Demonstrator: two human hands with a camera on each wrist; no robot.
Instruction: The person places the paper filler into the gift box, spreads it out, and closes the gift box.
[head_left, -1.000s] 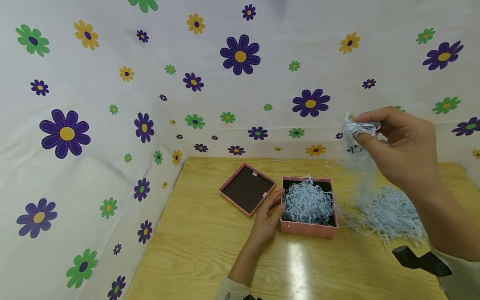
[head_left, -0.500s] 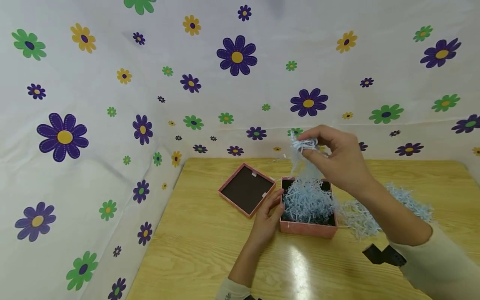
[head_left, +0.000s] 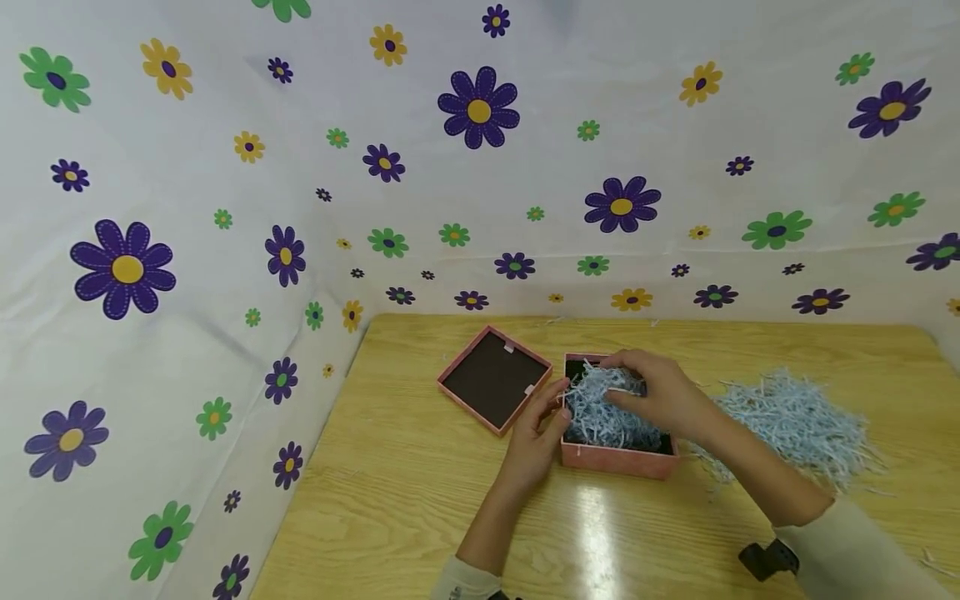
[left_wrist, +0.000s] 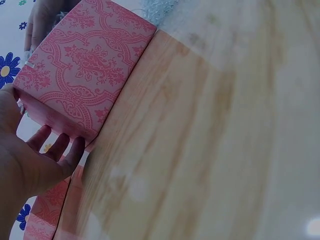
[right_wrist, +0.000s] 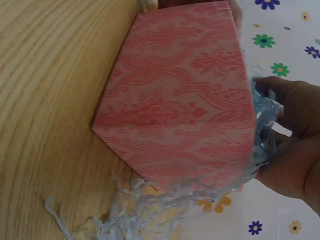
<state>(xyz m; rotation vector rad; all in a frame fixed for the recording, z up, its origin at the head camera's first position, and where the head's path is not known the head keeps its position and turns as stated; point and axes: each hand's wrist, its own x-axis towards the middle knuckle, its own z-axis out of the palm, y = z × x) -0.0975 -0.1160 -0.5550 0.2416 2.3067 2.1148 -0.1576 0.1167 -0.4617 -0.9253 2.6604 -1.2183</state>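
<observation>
On the desk (head_left: 390, 500): pink box (head_left: 618, 461), uncovered, with pale-blue paper shreds (head_left: 603, 421) heaped inside against a dark lining.
Left hand (head_left: 534, 433): resting along the box's nine o'clock wall; fingertips touching the outside, grip wide.
Right hand (head_left: 663, 396): over the box's two o'clock part, reaching in from four o'clock; thumb and fingers apart, shreds between; cannot tell whether pinching some or only pressing.
Lid (head_left: 493, 379): between nine and ten o'clock from the box, just beside, turned askew; dark inner face up, pink rim, two small white tabs (head_left: 509, 348).
Loose pile (head_left: 798, 429): more shreds at three o'clock from the box, stray strands trailing toward it.
Box walls: raised floral scrollwork in deeper pink, clear in both wrist views.
Flowered cloth (head_left: 555, 92): white, hung at twelve o'clock and round toward nine; purple, green and yellow blossoms.
Sleeves: pale cuffs (head_left: 468, 575) at seven and four o'clock; black device (head_left: 768, 560) at the right wrist.
</observation>
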